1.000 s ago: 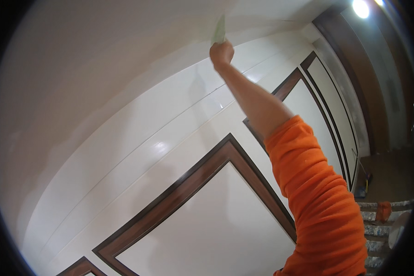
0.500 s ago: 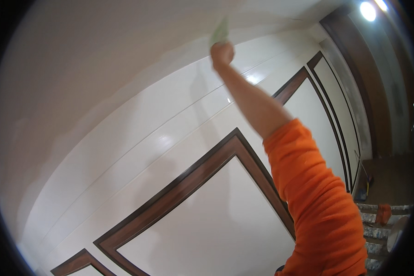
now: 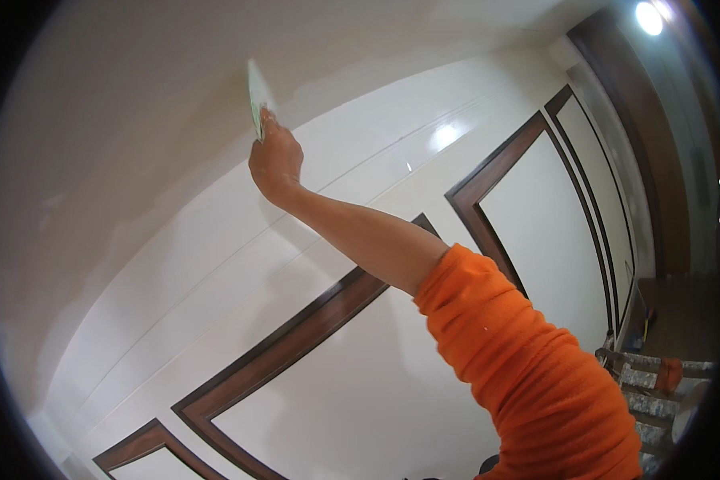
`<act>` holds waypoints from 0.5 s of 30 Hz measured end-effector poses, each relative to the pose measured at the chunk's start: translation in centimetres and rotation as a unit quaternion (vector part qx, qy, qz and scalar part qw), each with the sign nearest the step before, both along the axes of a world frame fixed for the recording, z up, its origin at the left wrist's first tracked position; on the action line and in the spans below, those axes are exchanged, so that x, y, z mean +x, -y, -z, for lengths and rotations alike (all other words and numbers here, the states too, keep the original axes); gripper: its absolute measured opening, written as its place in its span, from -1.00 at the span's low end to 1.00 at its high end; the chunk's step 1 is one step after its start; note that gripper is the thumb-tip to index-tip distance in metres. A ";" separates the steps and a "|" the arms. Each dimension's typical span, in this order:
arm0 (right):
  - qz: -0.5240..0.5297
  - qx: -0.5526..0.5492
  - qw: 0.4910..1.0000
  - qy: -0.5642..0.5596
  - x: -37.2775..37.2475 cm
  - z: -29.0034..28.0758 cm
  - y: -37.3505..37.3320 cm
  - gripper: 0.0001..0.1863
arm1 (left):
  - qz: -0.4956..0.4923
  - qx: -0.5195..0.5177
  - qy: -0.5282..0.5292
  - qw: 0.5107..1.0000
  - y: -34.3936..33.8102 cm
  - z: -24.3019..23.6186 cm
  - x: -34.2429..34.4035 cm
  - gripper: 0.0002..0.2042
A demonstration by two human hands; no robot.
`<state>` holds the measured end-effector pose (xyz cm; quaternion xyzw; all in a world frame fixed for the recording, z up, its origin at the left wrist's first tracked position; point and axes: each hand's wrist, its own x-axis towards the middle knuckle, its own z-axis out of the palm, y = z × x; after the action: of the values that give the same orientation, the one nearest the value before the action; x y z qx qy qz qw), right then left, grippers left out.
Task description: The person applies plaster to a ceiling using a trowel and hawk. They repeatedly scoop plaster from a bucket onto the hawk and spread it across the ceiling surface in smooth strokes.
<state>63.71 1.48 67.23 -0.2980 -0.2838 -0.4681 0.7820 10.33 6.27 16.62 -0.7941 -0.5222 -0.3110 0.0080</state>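
My right hand [image 3: 277,164] is raised overhead at the end of a bare forearm and an orange sleeve [image 3: 528,360]. Its fingers are closed on a flat, pale green scraper [image 3: 257,100], slightly blurred, with the blade pointing up. The blade is at the whitish ceiling [image 3: 136,96], close to where it meets the wall; whether its edge touches cannot be told. Smeared, uneven patches show on the ceiling around it. My left hand is out of view.
The glossy white wall [image 3: 216,256] carries panels with brown wooden frames [image 3: 296,340]. A lit lamp [image 3: 649,18] shines at upper right. Paint-spattered slats [image 3: 652,404] with an orange-brown item [image 3: 670,374] on them lie at lower right, beside a brown floor [image 3: 684,316].
My right hand has swept left and a little down along the ceiling edge, with the scraper still in it. The forearm now slants more toward the left.
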 end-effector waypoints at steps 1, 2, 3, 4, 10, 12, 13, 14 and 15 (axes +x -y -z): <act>-0.019 -0.010 1.000 -0.002 1.0 0.9 0.2 -0.48 | 0.001 0.001 -0.004 1.000 0.1 -0.2 -0.1 -0.74; -0.036 -0.020 0.999 0.004 2.1 1.9 0.4 -0.49 | 0.000 0.000 -0.002 1.000 0.3 -0.1 -0.2 -0.74; -0.053 -0.032 0.998 0.011 3.2 2.9 0.4 -0.50 | 0.001 -0.001 -0.001 1.000 0.2 0.2 -0.4 -0.74; -0.029 0.007 0.999 -0.027 5.7 2.8 1.3 -0.51 | 0.005 0.002 -0.003 1.000 -0.1 0.0 -0.4 -0.74; -0.038 0.057 0.994 -0.091 7.3 -4.2 6.0 -0.49 | 0.003 0.008 -0.005 1.000 0.0 0.0 -0.6 -0.73; -0.008 0.043 0.995 -0.089 2.4 -4.8 3.6 -0.49 | 0.008 0.006 -0.007 1.000 -0.6 -0.3 -0.4 -0.73; 0.016 0.011 0.999 -0.044 0.1 -3.6 2.3 -0.46 | 0.007 0.002 -0.007 1.000 -0.5 -0.2 -0.3 -0.73; 0.052 0.003 0.999 -0.005 -1.2 -2.2 0.9 -0.44 | 0.009 0.000 -0.008 1.000 -0.4 -0.2 -0.3 -0.73; 0.060 -0.038 0.996 0.044 -2.4 -0.3 -0.8 -0.43 | 0.006 -0.005 -0.007 1.000 -0.3 0.2 -0.4 -0.73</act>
<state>61.33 2.25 67.50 -0.3227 -0.3170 -0.5160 0.7273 9.94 6.54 16.43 -0.7995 -0.5184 -0.3033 0.0055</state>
